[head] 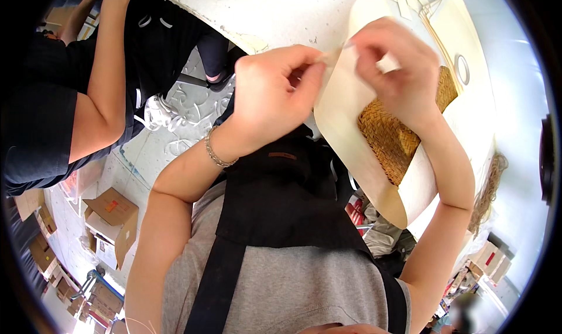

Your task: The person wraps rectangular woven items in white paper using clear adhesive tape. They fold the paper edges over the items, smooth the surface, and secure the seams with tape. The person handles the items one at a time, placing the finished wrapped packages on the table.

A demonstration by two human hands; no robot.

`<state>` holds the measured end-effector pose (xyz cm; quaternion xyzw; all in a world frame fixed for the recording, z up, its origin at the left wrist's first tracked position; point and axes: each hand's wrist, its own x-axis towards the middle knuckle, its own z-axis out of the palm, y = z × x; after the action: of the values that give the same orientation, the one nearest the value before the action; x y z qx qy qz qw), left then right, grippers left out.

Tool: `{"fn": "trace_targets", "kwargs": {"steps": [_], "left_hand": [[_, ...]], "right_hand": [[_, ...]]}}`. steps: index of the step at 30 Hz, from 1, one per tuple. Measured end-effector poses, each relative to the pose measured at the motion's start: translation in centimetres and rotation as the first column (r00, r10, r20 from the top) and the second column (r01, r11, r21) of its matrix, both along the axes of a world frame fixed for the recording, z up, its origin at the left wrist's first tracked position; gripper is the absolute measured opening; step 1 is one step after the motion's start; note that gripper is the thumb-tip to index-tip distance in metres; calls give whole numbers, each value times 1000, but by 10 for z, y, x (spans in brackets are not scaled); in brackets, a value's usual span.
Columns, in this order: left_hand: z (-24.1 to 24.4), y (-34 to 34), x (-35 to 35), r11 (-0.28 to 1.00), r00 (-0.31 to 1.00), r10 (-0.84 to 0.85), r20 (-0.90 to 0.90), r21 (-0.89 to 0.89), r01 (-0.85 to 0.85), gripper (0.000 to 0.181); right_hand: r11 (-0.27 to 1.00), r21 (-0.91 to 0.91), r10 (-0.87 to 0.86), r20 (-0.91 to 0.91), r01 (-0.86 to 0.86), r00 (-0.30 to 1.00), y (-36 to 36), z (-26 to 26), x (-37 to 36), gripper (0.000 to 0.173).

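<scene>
A short, thin, pale strip (332,56) spans the gap between my hands, above the table's edge. Thumb and forefinger of my left hand (281,86) pinch its left end. My right hand (397,66) is blurred, with its fingertips pinched at the strip's other end. Beneath my right hand lies a large cream sheet (340,119) with rounded corners, reaching past the table's edge. On it rests a brown woven straw piece (388,136), partly covered by my right hand and forearm. The strip's material is too blurred to tell.
The white table (281,9) has a worn edge. More cream sheets (456,31) and a pale ring (462,69) are at its right. At my left sits a co-worker in dark clothes (39,128). Curled white offcuts (193,106) and an open cardboard box (112,220) are on the floor.
</scene>
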<state>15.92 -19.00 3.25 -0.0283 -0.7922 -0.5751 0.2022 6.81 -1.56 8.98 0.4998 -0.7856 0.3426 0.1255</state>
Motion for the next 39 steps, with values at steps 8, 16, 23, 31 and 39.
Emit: {"fn": "trace_targets", "kwargs": {"steps": [8,16,23,31,39], "left_hand": [[14,-48,-33,857,967,115,-228,-469,-213,25],[71,-52,-174,983,877,-116,-466,-182,33,22],[18,-125,-38,618,746,224,-628,-501,-606,41],[-28,-120,45,603,976,81,201,-790,113,40],[43,70,-12,858,884,-465,-46,-272,437,46]], "right_hand": [[883,-384,-156,301,269,941,21,-13,-17,12],[880,-413,-81,355,234,931,15,-8,-17,13],[907,-332,-112,402,259,909,12,-10,-12,12],[912,-342,-84,390,229,917,9,-12,-12,13],[882,-348,-114,494,316,862,2,-15,-31,13]]}}
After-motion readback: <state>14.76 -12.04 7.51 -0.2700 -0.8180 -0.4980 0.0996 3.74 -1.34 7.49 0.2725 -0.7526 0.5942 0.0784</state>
